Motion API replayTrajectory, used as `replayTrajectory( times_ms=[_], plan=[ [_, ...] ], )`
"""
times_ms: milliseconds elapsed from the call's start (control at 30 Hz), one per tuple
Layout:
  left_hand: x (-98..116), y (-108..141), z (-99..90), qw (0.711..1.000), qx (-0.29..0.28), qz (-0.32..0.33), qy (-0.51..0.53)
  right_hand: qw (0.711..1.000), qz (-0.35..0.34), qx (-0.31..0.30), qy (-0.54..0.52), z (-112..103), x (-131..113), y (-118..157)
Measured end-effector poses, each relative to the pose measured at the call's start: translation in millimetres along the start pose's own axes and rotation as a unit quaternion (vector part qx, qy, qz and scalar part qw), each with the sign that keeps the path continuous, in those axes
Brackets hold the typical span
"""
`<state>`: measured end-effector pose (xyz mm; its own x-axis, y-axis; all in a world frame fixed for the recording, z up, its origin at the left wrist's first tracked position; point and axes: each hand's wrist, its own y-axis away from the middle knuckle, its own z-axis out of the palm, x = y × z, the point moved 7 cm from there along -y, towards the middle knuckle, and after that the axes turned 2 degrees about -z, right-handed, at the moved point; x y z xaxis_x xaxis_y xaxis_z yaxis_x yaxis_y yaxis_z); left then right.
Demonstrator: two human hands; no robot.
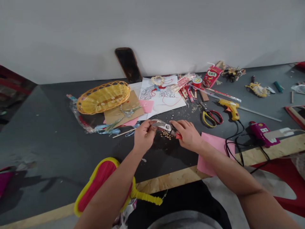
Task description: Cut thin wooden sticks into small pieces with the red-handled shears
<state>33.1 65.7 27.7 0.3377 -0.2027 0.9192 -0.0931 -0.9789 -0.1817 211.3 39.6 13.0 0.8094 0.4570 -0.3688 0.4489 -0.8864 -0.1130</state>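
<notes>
Two hands: the left hand (144,135) has its fingertips pinched closed by the blade tips of the hand cutters (166,127); whether it grips a small piece is unclear. The right hand (189,136) is wrapped around the red handles.
Cutters' place: between the hands, over the grey table (95,159).
Beside the blades: a little heap of tan bits (166,135).
Pink paper (215,149): near the table edge, partly under the right forearm.
Scissors (211,118): one yellow loop, one red.
Drink carton (212,77): red, marked 优酸乳 in large characters, with a white straw.
Spool (197,81): round label, print too small to read.
Purple device (264,135): pale label, unreadable.
Basket (82,106): yellow, woven, holding a brown stick-like piece and pale bits.
Clear packet (184,81): thin pale sticks inside.
White sheet (158,95): black line drawing, red thread on it.
Glue gun (230,107): yellow, lying near the scissors.
Phone (128,65): dark screen, leaning on the wall.
</notes>
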Motion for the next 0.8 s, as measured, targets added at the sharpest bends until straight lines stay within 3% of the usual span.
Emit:
replayTrajectory(
  times_ms=[167,567,800],
  plan=[
    [-1.7,-0.9,-1.3,1.0,0.016,0.004,-0.008,1.0,0.021,-0.01,0.007,-0.4,-2.6,0.6],
    [-9.3,-2.3,-5.0,0.996,0.084,0.019,-0.01,0.999,0.016,0.036,0.027,-2.6,7.3,-0.5],
    [-2.8,0.9,-7.4,0.997,0.069,0.024,-0.019,1.0,0.003,0.004,0.006,1.3,4.8,-0.6]
  ],
)
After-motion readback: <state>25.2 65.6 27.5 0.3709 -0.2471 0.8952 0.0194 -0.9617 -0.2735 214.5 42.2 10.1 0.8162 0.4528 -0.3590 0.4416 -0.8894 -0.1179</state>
